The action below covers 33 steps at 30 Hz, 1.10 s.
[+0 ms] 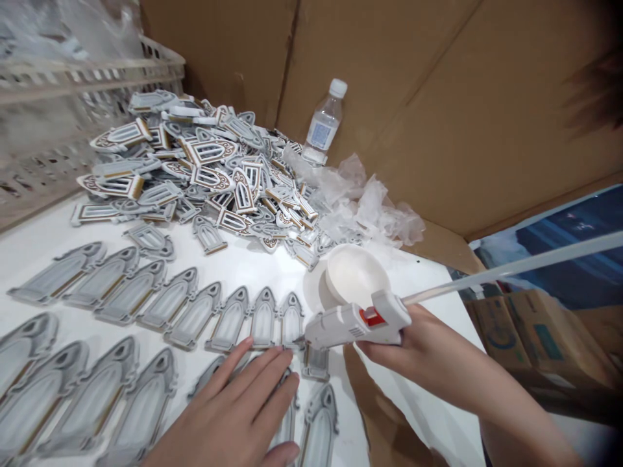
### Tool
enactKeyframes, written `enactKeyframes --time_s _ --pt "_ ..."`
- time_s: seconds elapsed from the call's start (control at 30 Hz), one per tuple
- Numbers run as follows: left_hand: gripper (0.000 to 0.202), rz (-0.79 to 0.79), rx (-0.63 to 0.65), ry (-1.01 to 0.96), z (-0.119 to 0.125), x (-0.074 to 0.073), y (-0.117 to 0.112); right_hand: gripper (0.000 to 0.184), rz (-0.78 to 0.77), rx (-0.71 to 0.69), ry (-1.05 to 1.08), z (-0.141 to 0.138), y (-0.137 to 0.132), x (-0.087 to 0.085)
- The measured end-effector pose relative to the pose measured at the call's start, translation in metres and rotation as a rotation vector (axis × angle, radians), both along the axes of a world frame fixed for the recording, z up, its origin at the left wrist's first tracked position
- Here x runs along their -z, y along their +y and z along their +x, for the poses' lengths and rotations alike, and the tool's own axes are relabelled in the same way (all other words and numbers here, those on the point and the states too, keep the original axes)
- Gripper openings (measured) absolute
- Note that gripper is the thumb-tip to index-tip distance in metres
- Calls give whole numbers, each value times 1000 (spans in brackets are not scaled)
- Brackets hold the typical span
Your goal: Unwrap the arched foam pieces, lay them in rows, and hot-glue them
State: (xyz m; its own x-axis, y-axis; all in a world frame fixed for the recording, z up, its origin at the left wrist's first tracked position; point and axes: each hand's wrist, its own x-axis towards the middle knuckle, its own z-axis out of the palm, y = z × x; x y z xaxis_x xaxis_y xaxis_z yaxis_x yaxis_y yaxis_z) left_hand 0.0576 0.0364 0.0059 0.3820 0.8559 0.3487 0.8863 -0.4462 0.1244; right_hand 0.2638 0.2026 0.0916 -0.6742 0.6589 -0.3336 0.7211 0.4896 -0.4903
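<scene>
My right hand (413, 350) grips a white hot glue gun (357, 323) with a red trigger and a long clear glue stick (511, 266) out the back. Its nozzle points left at the end of a row of flat grey arch-shaped window cutouts (228, 318) laid on the white table (253, 263). My left hand (233, 415) lies flat, fingers stretched, pressing on cutouts in the nearer row just below the nozzle.
A big heap of loose window cutouts (204, 168) lies at the back. A water bottle (324, 123), crumpled clear plastic (365, 204) and a white bowl (355, 275) stand near it. A plastic crate (73, 110) is at left, cardboard walls behind, boxes (530, 334) at right.
</scene>
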Motion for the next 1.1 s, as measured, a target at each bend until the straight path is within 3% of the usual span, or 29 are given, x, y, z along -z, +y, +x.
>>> enactKeyframes --time_s 0.3,0.67,0.87,1.1 --pt "42 73 -5 77 1 -3 1 13 36 -12 23 -2 -1 -1" --pt "36 19 0 75 3 -5 4 12 17 -9 -15 1 -4 -1" --pt "37 125 -130 34 -1 -7 1 10 -17 0 -31 0 -4 -3" --pt "44 119 -122 144 2 -9 6 12 30 -44 -44 -3 -5 -7"
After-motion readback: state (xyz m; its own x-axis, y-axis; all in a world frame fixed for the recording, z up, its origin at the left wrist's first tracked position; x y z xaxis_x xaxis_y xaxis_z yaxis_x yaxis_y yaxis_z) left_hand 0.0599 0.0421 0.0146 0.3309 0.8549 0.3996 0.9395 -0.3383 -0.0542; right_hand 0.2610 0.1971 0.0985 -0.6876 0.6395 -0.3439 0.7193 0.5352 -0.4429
